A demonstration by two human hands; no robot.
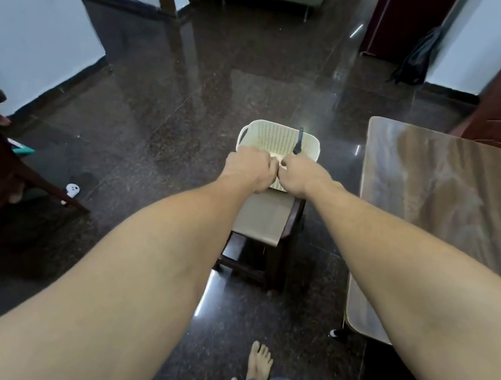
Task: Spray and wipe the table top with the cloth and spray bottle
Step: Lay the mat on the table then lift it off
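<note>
Hands in basket on stool: L hand & R hand knuckle to knuckle, fingers curled down, hold unclear. Cloth, bottle hidden; dark upright piece just beyond R hand. Table lies right.

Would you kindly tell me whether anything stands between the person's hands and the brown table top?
Nothing visible does. The left hand and right hand are at the cream perforated plastic basket on a small stool; only glossy dark floor separates it from the brown streaked table top.
</note>
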